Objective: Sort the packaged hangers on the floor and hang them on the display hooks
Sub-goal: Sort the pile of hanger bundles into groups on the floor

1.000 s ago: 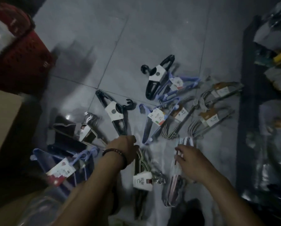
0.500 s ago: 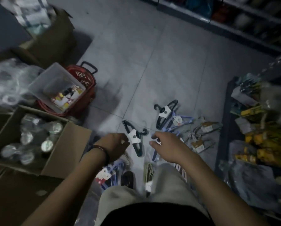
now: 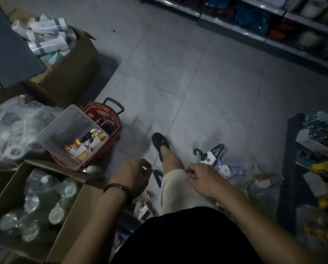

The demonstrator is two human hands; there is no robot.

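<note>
Packaged hangers lie on the grey tiled floor below me. A dark hanger pack with a white label [image 3: 209, 155] lies at the far end, a blue hanger pack [image 3: 228, 169] beside it, and wire hangers with brown labels [image 3: 262, 180] to the right. Another dark hanger [image 3: 157, 176] shows between my left hand and my leg, which hides part of it. More packs [image 3: 146, 206] lie under my left forearm. My left hand [image 3: 133, 177] and my right hand [image 3: 202, 178] hover above the floor, fingers loosely curled, with nothing visibly in them.
My foot in a dark shoe [image 3: 159, 141] steps out onto the floor. A red basket [image 3: 107, 119] holding a clear bin [image 3: 64, 130] stands at the left, near cardboard boxes [image 3: 68, 216]. A dark display rack [image 3: 289, 168] with goods is at the right; shelves [image 3: 273, 35] line the back.
I have risen from a crouch over the hangers. Both hands have lifted off the packs on the floor, and my leg has stepped forward between them.
</note>
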